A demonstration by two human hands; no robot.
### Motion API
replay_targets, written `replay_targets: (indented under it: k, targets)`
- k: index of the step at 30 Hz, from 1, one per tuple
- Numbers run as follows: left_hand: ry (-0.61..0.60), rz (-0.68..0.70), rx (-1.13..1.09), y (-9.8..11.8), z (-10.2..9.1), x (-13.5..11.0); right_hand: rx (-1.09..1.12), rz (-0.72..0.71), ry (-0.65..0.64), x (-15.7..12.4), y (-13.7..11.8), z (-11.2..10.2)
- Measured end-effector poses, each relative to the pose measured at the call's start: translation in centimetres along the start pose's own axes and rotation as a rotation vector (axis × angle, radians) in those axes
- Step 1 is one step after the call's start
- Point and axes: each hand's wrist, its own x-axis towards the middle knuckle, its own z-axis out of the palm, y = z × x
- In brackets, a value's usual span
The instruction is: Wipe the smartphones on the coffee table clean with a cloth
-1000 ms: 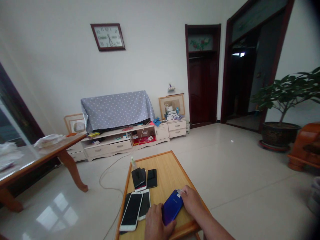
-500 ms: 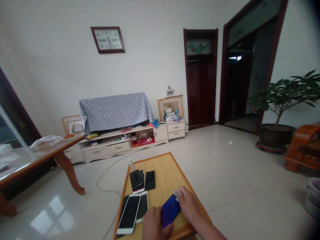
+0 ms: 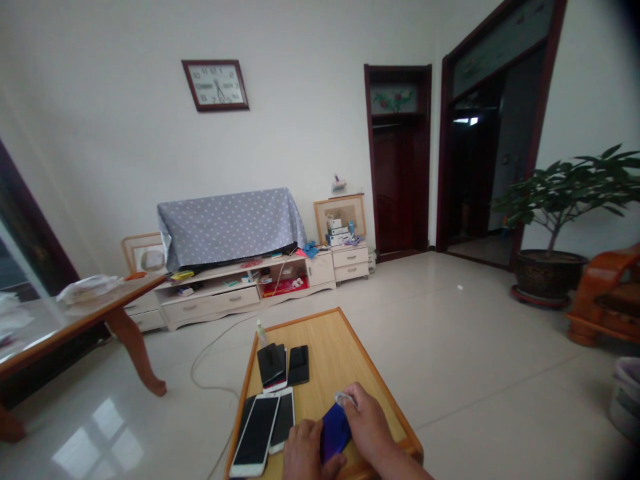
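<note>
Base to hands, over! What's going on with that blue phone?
Left grip holds blue phone on wooden table. Right grip rests over its far end, white bit at fingertips. White phone close beside, left.

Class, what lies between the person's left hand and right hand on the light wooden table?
A glossy blue phone, touched by both the left hand and the right hand; the head view shows it.

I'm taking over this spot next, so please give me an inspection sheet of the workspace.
Surface: low wooden table with a raised rim.
Things in hand: blue phone, lying on the table.
Clutter: white phone, stacked dark phones, small bottle.
Hands: left hand holds the blue phone's near end; right hand lies on it, small white thing at its fingers.
Cables: white cable on the floor.
Surroundings: covered cabinet, wall clock, potted plant.
</note>
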Motion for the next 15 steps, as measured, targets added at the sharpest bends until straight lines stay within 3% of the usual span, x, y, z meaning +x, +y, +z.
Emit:
replay_targets:
  k: [9,12,15]
  targets:
    - [0.043,0.051,0.036,-0.7,0.3,0.0,0.08,-0.017,-0.02,-0.8,-0.8,1.0]
    - [0.184,0.113,-0.056,-0.7,-0.4,-0.3,0.143,-0.015,-0.031,-0.7,-1.2,1.1]
    - [0.336,0.145,-0.334,0.5,-1.4,-0.7,0.272,-0.013,-0.046,-0.7,-1.8,1.1]
